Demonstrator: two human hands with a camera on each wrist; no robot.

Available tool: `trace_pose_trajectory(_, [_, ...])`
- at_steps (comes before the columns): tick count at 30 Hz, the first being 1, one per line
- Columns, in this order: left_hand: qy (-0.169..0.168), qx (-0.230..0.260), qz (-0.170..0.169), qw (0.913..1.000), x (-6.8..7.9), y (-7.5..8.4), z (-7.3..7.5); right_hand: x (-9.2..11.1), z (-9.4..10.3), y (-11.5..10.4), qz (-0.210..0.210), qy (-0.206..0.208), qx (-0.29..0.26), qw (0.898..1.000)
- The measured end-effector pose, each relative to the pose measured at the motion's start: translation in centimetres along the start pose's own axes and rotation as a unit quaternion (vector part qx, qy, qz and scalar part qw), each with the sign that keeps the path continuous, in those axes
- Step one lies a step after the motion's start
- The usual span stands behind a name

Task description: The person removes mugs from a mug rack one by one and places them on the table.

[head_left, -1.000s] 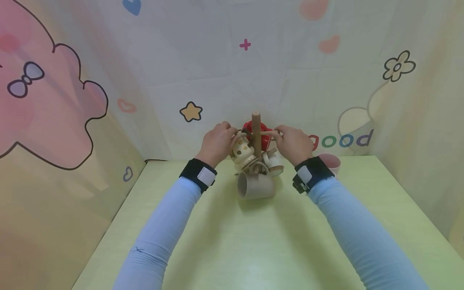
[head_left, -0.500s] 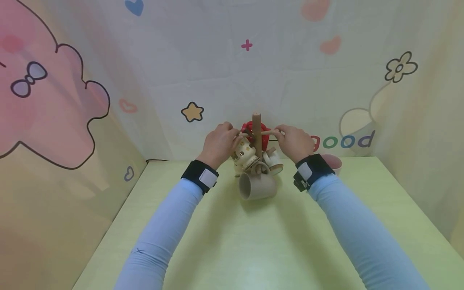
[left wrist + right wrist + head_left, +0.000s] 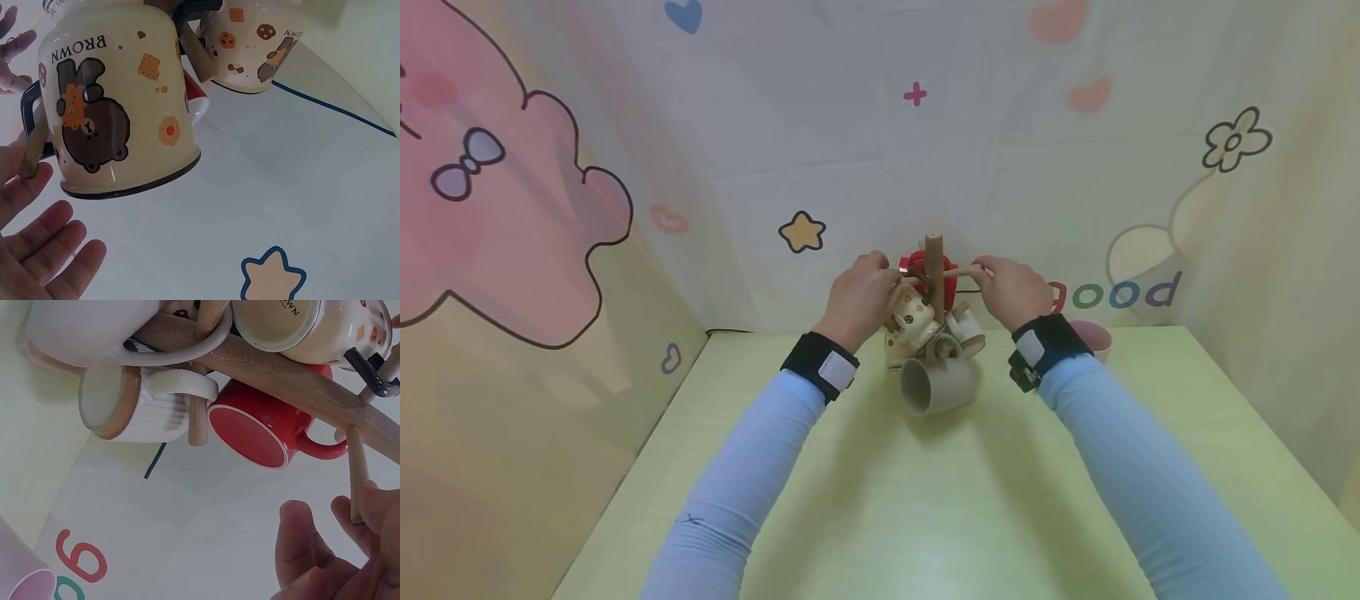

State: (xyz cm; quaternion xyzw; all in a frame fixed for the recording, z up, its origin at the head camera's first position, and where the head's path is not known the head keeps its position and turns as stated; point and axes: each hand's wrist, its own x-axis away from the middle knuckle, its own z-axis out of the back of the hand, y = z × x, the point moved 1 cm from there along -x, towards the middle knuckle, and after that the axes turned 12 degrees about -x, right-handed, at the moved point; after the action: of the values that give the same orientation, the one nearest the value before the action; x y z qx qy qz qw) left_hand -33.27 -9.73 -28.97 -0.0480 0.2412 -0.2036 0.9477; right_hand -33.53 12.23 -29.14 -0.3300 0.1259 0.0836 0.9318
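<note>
A wooden mug tree [image 3: 934, 275] stands at the back of the table, hung with several mugs. My left hand [image 3: 861, 300] pinches the tip of one peg [image 3: 32, 150], on which a cream mug with a brown bear [image 3: 119, 106] hangs by its dark handle. On the opposite side, my right hand [image 3: 1017, 293] pinches a bare peg [image 3: 358, 475] between thumb and finger. Low at the front hangs a grey mug [image 3: 951, 385], its mouth facing left. A ribbed white mug [image 3: 162, 406] and a red mug [image 3: 269, 403] hang on the right and rear.
A pink cup [image 3: 1092, 335] sits on the pale green table [image 3: 887, 500], behind my right wrist. Another bear mug [image 3: 250, 53] hangs below the first. A printed cloth wall [image 3: 820, 125] rises close behind the tree.
The mug tree has turned slightly: the grey mug's mouth faces more toward me, and the red mug sits a little further left behind the post. Both hands keep their pinch on the pegs.
</note>
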Motion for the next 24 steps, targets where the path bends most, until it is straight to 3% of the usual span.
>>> trace_pose_trajectory(8, [0.005,-0.003,0.004,1.0,0.1,0.2,0.3,-0.1,-0.3,0.1,-0.002,0.01,-0.004,1.0])
trace_pose_trajectory(17, [-0.008,0.03,0.03,0.9991,0.5,-0.1,-0.2,0.1,-0.2,0.2,-0.002,0.011,0.014,1.0])
trace_pose_trajectory(24, [-0.03,0.09,0.085,0.9919,1.3,-1.4,-1.3,0.7,-0.1,0.4,-0.033,-0.004,0.012,0.999])
